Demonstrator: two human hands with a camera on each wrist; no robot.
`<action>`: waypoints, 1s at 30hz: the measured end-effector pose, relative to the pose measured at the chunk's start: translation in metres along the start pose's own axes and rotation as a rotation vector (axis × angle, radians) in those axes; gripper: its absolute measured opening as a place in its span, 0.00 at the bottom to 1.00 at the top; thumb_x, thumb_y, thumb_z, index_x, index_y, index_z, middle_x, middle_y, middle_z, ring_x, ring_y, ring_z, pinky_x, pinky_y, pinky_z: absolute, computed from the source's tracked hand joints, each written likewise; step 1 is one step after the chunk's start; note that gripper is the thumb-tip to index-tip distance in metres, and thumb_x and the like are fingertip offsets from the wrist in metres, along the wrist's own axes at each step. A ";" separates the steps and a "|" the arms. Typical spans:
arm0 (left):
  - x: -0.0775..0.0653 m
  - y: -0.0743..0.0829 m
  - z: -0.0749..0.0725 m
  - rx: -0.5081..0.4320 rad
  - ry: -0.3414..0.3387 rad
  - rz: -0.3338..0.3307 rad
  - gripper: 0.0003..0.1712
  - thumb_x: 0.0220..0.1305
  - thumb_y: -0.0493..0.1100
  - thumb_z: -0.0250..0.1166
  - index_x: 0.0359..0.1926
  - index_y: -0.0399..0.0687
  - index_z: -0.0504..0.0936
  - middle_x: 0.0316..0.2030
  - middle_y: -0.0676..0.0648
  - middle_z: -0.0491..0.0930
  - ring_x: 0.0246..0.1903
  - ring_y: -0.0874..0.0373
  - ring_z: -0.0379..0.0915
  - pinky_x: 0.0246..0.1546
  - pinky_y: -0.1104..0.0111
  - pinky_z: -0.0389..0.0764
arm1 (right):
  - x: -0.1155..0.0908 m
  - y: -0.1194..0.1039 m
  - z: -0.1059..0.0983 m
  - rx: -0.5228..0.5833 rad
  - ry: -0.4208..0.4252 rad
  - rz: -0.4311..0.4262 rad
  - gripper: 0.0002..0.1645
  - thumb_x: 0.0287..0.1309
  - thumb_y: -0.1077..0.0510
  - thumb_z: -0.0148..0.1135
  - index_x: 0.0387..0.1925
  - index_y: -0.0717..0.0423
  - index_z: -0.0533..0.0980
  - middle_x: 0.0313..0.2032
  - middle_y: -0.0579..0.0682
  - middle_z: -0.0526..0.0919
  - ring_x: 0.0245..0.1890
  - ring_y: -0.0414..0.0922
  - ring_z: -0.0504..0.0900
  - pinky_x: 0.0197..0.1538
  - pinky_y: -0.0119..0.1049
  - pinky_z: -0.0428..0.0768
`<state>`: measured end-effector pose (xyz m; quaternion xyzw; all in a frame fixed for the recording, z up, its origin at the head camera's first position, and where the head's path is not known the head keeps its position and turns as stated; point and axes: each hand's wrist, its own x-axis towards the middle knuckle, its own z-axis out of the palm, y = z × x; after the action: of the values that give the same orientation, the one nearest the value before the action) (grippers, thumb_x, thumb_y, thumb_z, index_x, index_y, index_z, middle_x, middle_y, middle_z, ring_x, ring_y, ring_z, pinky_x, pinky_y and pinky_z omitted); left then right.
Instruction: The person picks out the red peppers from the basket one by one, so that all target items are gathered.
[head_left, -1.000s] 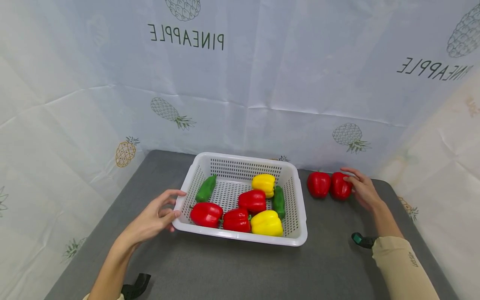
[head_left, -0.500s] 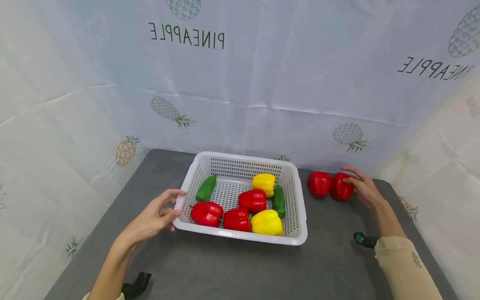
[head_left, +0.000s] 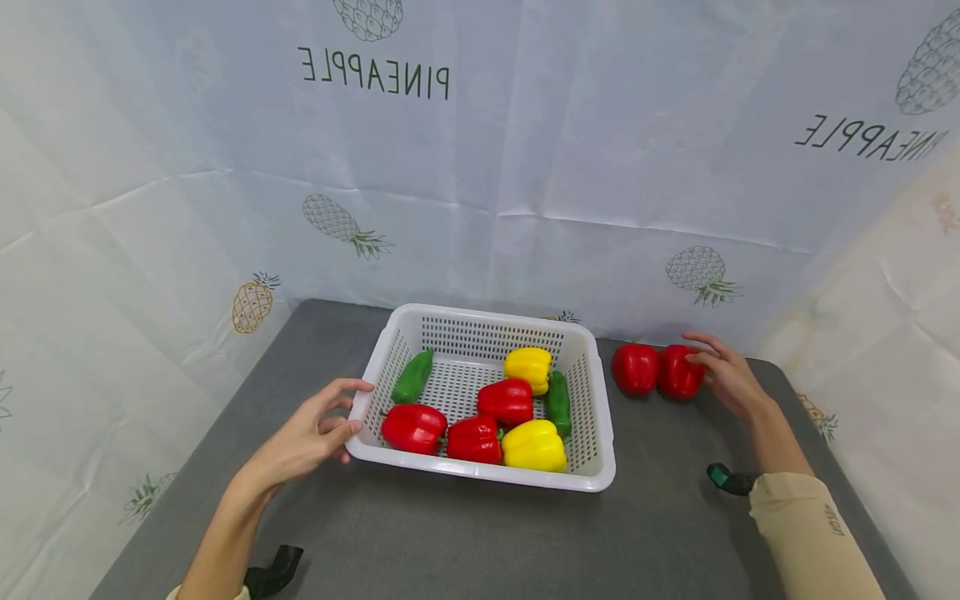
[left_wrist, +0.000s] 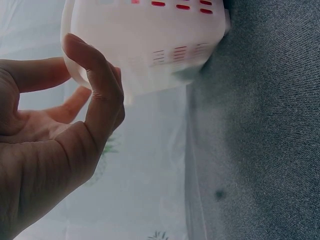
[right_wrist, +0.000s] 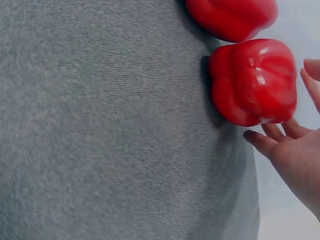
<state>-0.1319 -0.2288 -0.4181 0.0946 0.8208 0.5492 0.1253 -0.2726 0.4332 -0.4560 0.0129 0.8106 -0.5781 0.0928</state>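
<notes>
A white plastic basket (head_left: pixel 480 478) stands mid-table, holding red bell peppers (head_left: pixel 413 428), yellow bell peppers (head_left: pixel 534 446) and green peppers (head_left: pixel 413 377). At its left end my left hand (head_left: pixel 318 423) holds the rim between thumb and fingers; the left wrist view shows the curled fingers (left_wrist: pixel 102 95) against the basket's outer wall. Two more red bell peppers sit side by side at the back right. My right hand (head_left: pixel 727 375) touches the right-hand bell pepper (right_wrist: pixel 255 82) with loosely spread fingers, some partly hidden behind it. The other bell pepper (head_left: pixel 636 369) is close on its left.
The grey table (head_left: pixel 480 542) ends at a white pineapple-print cloth (head_left: pixel 480 167) hanging behind and at both sides. Dark camera mounts on the wrists (head_left: pixel 273 571) reach out over the table near each forearm.
The two red bell peppers by my right hand have shifted very slightly left. My left hand and the basket have stayed in place.
</notes>
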 end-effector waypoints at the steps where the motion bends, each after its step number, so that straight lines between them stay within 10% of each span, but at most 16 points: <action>1: 0.000 0.000 0.000 0.001 0.000 0.001 0.37 0.73 0.33 0.67 0.78 0.40 0.63 0.65 0.25 0.70 0.39 0.49 0.83 0.32 0.64 0.88 | -0.001 -0.001 -0.001 -0.005 0.001 0.007 0.32 0.84 0.47 0.52 0.82 0.41 0.62 0.60 0.27 0.73 0.57 0.24 0.75 0.61 0.26 0.79; 5: 0.000 0.000 0.000 -0.005 -0.004 0.000 0.37 0.73 0.33 0.67 0.78 0.40 0.63 0.64 0.25 0.70 0.37 0.50 0.83 0.32 0.64 0.88 | -0.005 -0.009 -0.007 -0.011 0.003 -0.007 0.30 0.85 0.48 0.51 0.82 0.38 0.63 0.62 0.26 0.73 0.58 0.23 0.75 0.69 0.29 0.75; 13: -0.001 0.001 0.000 -0.008 0.001 0.002 0.37 0.73 0.33 0.67 0.78 0.41 0.63 0.65 0.25 0.70 0.40 0.49 0.83 0.32 0.64 0.88 | -0.015 -0.026 -0.008 0.116 0.000 -0.219 0.25 0.82 0.59 0.56 0.75 0.46 0.70 0.58 0.28 0.80 0.54 0.24 0.82 0.54 0.14 0.78; 30: -0.002 0.000 0.000 -0.007 0.001 0.005 0.38 0.73 0.33 0.67 0.78 0.40 0.63 0.65 0.25 0.71 0.40 0.50 0.84 0.32 0.64 0.88 | -0.027 -0.109 0.045 -0.199 0.039 -0.393 0.30 0.79 0.56 0.60 0.77 0.50 0.68 0.63 0.25 0.77 0.63 0.24 0.77 0.58 0.14 0.78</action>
<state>-0.1299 -0.2291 -0.4181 0.0958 0.8186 0.5526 0.1237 -0.2541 0.3570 -0.3640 -0.1432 0.8522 -0.5018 -0.0365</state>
